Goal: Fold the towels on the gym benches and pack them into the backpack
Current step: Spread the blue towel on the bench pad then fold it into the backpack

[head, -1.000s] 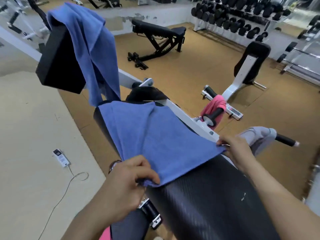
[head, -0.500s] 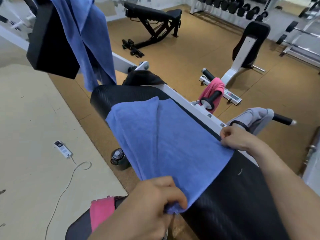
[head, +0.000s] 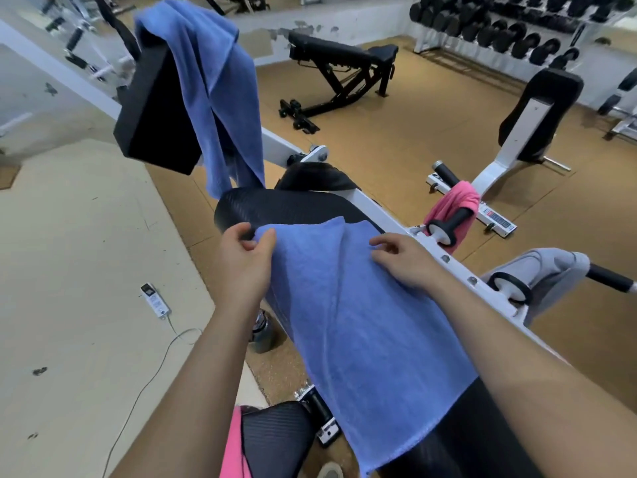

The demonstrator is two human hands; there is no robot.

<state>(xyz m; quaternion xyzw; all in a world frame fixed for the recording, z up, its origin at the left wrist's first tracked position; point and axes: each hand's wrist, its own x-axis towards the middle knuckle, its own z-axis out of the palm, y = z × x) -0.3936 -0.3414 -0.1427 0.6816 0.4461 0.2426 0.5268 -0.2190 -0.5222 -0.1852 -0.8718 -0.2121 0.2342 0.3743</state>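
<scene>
Both hands have gone from the near edge of the blue towel [head: 358, 315] up to its far edge, carrying that edge with them so the cloth now lies doubled along the black padded tabletop [head: 293, 210] of the bench. At the far left corner the left hand [head: 246, 258] pinches the towel between thumb and fingers, the other fingers loosely curled. On the far right part of the cloth the right hand [head: 401, 260] rests with its fingers half curled and spread; whether it grips the fabric or only presses on it I cannot tell. From that far edge the towel runs down the pad toward the camera and ends in a hemmed edge hanging a little over the pad's left side. A second blue towel [head: 213, 81] is draped over a black pad [head: 155, 108] raised above the bench's far end. Farther right, a pink towel [head: 455, 208] hangs over a black roller [head: 451, 224] and a grey towel [head: 544, 274] over the next roller [head: 512, 288], both on the bench's white frame [head: 389, 219]. Below on the left, a white remote [head: 155, 300] with a cable lies on the pale floor mat [head: 69, 270], and a dark bottle [head: 260, 334] stands beside the bench, partly hidden by the left forearm
</scene>
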